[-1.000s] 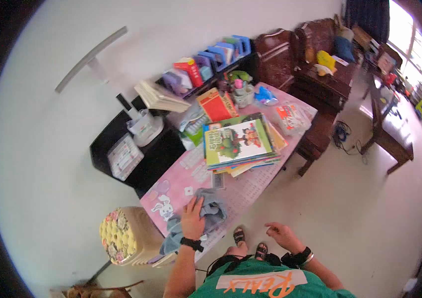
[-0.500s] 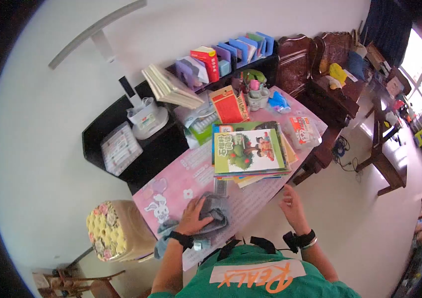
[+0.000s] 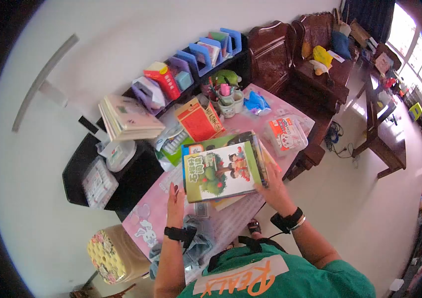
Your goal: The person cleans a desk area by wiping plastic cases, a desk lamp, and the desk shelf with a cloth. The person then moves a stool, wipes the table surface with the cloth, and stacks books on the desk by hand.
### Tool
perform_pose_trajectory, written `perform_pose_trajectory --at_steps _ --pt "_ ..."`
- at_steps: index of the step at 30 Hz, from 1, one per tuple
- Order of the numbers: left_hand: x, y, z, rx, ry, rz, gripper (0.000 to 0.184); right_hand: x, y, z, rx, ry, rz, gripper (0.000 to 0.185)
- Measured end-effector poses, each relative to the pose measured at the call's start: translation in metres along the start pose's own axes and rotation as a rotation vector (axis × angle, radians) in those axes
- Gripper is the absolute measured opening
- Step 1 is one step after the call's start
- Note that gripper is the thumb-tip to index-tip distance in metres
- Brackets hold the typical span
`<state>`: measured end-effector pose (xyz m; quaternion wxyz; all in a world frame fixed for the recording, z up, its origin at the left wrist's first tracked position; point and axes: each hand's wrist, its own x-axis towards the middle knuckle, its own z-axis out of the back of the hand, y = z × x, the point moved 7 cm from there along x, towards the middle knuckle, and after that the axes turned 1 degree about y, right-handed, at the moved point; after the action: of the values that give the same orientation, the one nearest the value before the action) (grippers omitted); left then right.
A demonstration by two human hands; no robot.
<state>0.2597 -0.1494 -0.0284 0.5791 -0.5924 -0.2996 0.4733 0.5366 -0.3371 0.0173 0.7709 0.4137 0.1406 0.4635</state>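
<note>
A stack of books [image 3: 226, 171] lies on the pink desk mat [image 3: 290, 116], its top cover showing a green tree and children. My right hand [image 3: 274, 191] is closed on the stack's right edge near the front corner, thumb on the top cover. Beside the front left corner, my left hand [image 3: 175, 206] is open, thumb and fingers apart. Whether its fingers touch the books, I cannot tell. A crumpled grey-blue cloth [image 3: 198, 243] lies near my left wrist. Below the stack sits a small grey rectangular item [image 3: 202, 209], partly hidden.
Behind the stack are a red-covered book [image 3: 198, 121], pen cups [image 3: 228, 107] and a blue plastic bag [image 3: 257, 103]. A clear box with a red label [image 3: 288, 135] stands at the right. Leaning books [image 3: 129, 119] and a lamp [image 3: 44, 84] are left; a padded stool [image 3: 116, 253] is below.
My left hand has left the cloth and moved up to the stack's left side. My right hand has come onto the stack's right edge. The camera view has shifted.
</note>
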Motion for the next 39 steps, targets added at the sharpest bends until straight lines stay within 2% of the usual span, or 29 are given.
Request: perform_pose_trajectory --at_steps 3,6,9,10,16,20,24,27,30,33,36,39 --pt "0.009 -0.001 -0.028 0.033 0.153 0.037 0.063 0.010 -0.004 -0.007 0.045 0.195 0.008 0.079" --pt "0.002 0.003 -0.043 0.043 0.089 0.036 0.062 0.012 -0.015 -0.014 0.083 0.224 0.028 0.081" --pt "0.003 0.003 -0.043 0.394 0.024 -0.055 0.064 0.017 -0.020 -0.014 0.120 0.187 0.070 0.079" --pt "0.005 0.001 -0.043 0.426 0.013 -0.124 0.066 0.020 -0.022 -0.015 0.121 0.194 0.061 0.077" --pt "0.014 0.011 -0.035 0.237 0.020 0.091 0.051 0.031 -0.030 -0.010 0.145 0.172 0.035 0.068" --pt "0.012 0.004 -0.043 0.118 -0.004 0.085 0.051 0.032 -0.036 0.000 0.183 0.144 -0.050 0.062" --pt "0.022 0.011 -0.038 0.137 0.010 0.086 0.048 0.022 -0.049 0.002 0.157 0.157 -0.191 0.056" --pt "0.017 0.001 -0.042 0.060 0.049 0.070 0.047 0.013 -0.087 -0.023 0.368 0.199 -0.296 0.056" --pt "0.010 -0.018 -0.047 0.061 0.048 0.078 0.045 0.014 -0.078 -0.015 0.658 0.235 -0.536 0.056" --pt "0.009 -0.020 -0.049 0.044 0.035 0.101 0.046 0.024 -0.077 -0.006 0.610 0.161 -0.418 0.056" --pt "0.001 -0.016 -0.052 0.039 -0.014 0.063 0.047 0.031 -0.081 -0.005 0.618 0.242 -0.423 0.056" --pt "-0.005 -0.013 -0.062 0.008 -0.024 0.014 0.049 0.040 -0.096 -0.006 0.444 0.225 -0.335 0.055"
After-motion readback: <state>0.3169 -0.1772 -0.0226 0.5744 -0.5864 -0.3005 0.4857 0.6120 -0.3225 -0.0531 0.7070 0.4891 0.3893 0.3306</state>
